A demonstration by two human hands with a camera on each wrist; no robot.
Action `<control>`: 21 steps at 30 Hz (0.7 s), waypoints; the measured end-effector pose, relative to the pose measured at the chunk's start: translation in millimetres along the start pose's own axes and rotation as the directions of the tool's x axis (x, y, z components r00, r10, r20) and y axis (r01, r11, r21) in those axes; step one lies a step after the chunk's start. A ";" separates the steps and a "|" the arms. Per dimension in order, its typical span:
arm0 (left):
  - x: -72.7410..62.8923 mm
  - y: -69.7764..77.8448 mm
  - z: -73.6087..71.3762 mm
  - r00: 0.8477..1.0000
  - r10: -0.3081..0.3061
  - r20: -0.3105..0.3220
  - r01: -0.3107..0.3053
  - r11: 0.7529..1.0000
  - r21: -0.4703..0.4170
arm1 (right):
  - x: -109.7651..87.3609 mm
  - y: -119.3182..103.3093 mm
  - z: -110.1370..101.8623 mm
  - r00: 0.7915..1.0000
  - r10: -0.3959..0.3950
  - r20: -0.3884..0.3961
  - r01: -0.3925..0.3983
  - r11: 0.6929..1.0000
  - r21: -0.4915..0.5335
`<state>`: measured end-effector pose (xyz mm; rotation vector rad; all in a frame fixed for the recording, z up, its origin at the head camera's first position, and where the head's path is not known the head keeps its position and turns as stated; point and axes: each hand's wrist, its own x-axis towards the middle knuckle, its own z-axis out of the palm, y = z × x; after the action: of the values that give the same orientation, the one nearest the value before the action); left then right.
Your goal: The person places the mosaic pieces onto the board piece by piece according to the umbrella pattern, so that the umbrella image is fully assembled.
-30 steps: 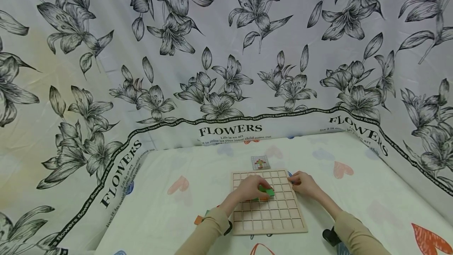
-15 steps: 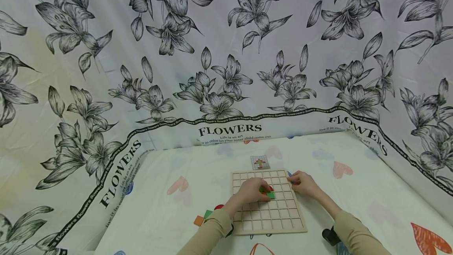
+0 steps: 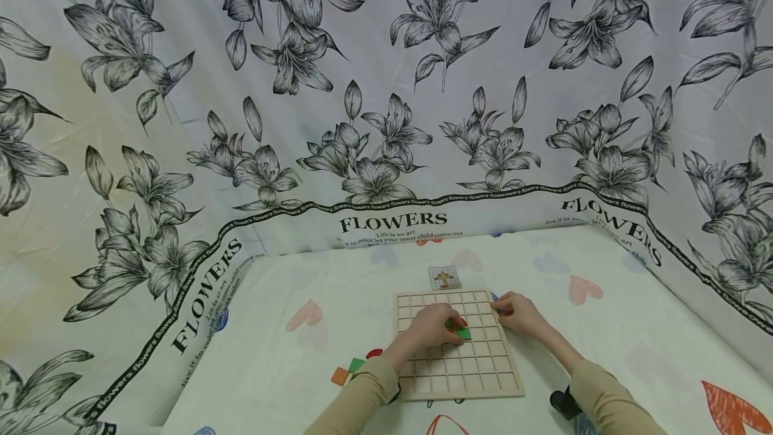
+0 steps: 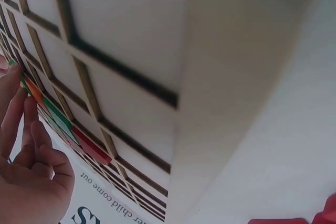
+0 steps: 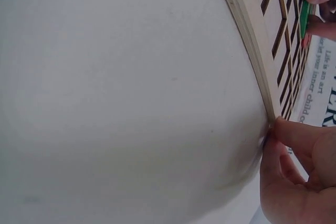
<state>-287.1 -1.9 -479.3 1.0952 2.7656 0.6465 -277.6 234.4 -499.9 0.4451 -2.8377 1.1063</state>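
The surface [image 3: 260, 348] spreads wide around the board [image 3: 489, 362], whose right edge [image 3: 509, 355] the right hand [image 3: 519, 313] pinches, while the left hand [image 3: 430, 325] holds a green tile [image 3: 464, 333] in a narrow grip.

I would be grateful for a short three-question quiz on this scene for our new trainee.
1. Multiple choice: What does the right hand grip? a) the left sleeve; b) the edge of the grid board; c) a pair of scissors.
2. True or false: The picture card lies beyond the board's far edge.
3. Put these loose pieces left of the board in order, left to right in the head view: red tile, green tile, orange tile.

Key: 1. b; 2. true; 3. orange, green, red.
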 end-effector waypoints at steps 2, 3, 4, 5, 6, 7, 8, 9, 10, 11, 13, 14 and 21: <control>0.1 -1.2 -0.2 1.000 0.008 0.008 -0.008 1.000 -0.015 | -0.4 -0.5 -0.3 1.000 -0.001 0.002 0.001 1.000 0.002; 0.1 -2.2 -0.4 1.000 0.013 0.010 -0.012 1.000 -0.023 | -0.4 -0.8 -0.7 1.000 -0.004 0.003 0.004 1.000 0.001; 0.2 -3.4 -0.7 1.000 0.021 0.008 -0.021 0.999 -0.025 | -0.6 -1.0 -1.1 1.000 -0.005 0.005 0.005 1.000 0.002; 0.3 -4.7 -0.9 1.000 0.028 0.005 -0.028 0.999 -0.027 | -0.7 -1.2 -1.6 1.000 -0.006 0.005 0.006 1.000 0.004; 0.3 -6.0 -1.1 1.000 0.031 0.003 -0.031 0.999 -0.035 | -0.8 -1.3 -2.0 1.000 -0.008 0.006 0.008 1.000 0.005; 0.3 -7.1 -1.4 0.999 0.033 0.000 -0.033 0.999 -0.039 | -0.8 -1.3 -2.1 1.000 -0.007 0.005 0.007 1.000 0.006; 0.4 -8.1 -1.6 0.999 0.035 -0.005 -0.036 0.999 -0.039 | -0.9 -1.4 -2.4 1.000 -0.007 0.006 0.007 1.000 0.008; 0.2 -8.8 -1.7 0.999 0.036 -0.010 -0.036 0.999 -0.029 | -0.8 -1.5 -2.6 1.000 -0.007 0.007 0.007 1.000 0.008; 0.1 -9.1 -1.6 0.999 0.037 -0.012 -0.037 0.999 -0.020 | -0.8 -1.6 -2.7 1.000 -0.004 0.006 0.004 1.000 0.010; 0.0 -9.1 -1.3 0.999 0.032 -0.010 -0.032 0.999 -0.017 | -0.7 -1.7 -2.6 1.000 -0.002 0.006 0.002 1.000 0.010; -0.7 -8.3 -0.5 1.000 0.016 -0.008 -0.016 1.000 -0.016 | -0.6 -2.1 -2.3 1.000 0.007 0.006 -0.007 1.000 0.011; -1.0 -7.7 0.1 1.000 0.007 -0.009 -0.007 1.000 -0.017 | -0.6 -2.6 -2.2 1.000 0.010 0.007 -0.010 1.000 0.011; -2.8 -3.2 2.9 0.999 -0.037 -0.039 0.037 0.999 0.005 | -1.3 -4.8 -1.3 1.000 0.024 0.005 -0.024 1.000 0.011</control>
<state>-286.4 -4.8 -483.5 1.0403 2.8148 0.6624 -275.0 232.3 -496.0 0.4157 -2.8495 1.1278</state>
